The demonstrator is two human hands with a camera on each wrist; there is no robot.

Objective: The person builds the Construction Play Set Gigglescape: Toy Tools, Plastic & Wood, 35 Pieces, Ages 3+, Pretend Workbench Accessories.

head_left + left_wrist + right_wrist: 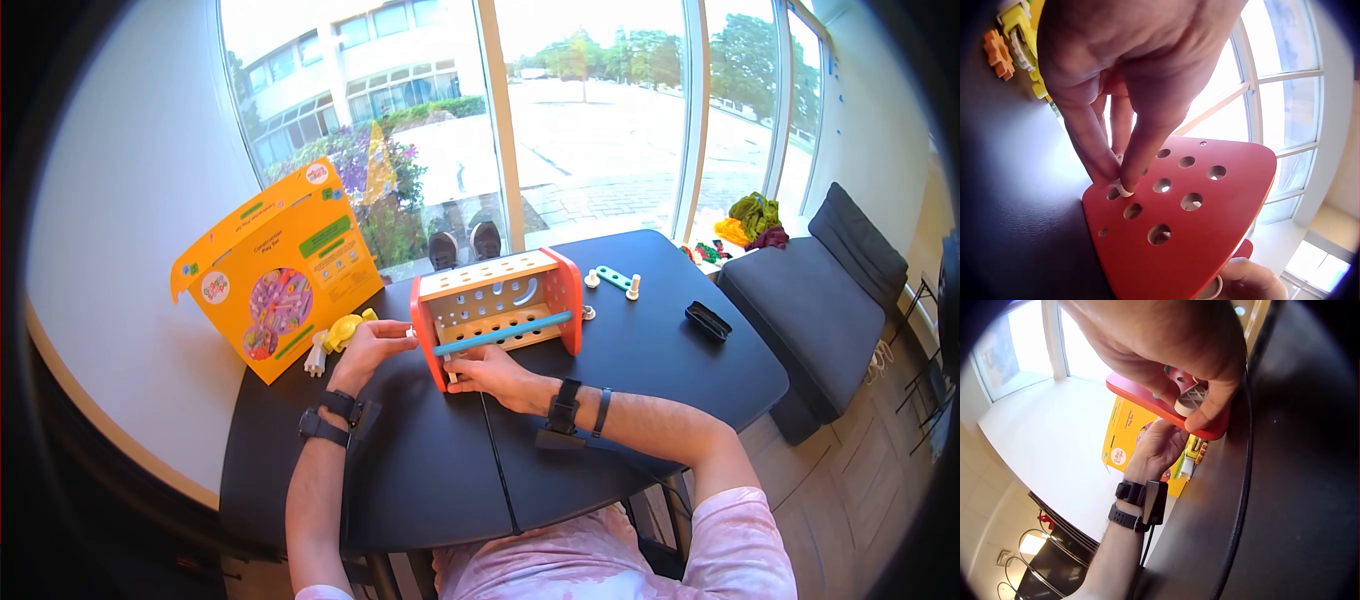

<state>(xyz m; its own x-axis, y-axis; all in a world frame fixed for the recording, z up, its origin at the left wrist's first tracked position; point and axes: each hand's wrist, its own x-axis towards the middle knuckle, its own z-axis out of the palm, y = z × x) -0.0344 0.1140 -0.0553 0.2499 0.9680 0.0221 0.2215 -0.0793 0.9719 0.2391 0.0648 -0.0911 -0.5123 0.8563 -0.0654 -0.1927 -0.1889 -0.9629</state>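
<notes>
A toy workbench point(490, 283) with red side panels, pale perforated wooden boards and a blue bar point(510, 332) across its front stands on the black table. At its left side, my left hand point(368, 350) pinches a small white piece point(1125, 191) between thumb and forefinger, right at a hole in the outer face of the red panel point(1210, 200). My right hand point(500, 378) reaches in below the blue bar. Its finger and thumb hold a white plastic bolt point(1191, 400) by its round ribbed head, close against the inner face of that same panel.
An orange box point(280, 270) stands behind yellow and white toy parts point(345, 330) on the left. Right of the workbench are a green perforated strip point(613, 276), white bolts point(633, 288) and a black case point(708, 321). A dark seat point(800, 310) stands beyond the table.
</notes>
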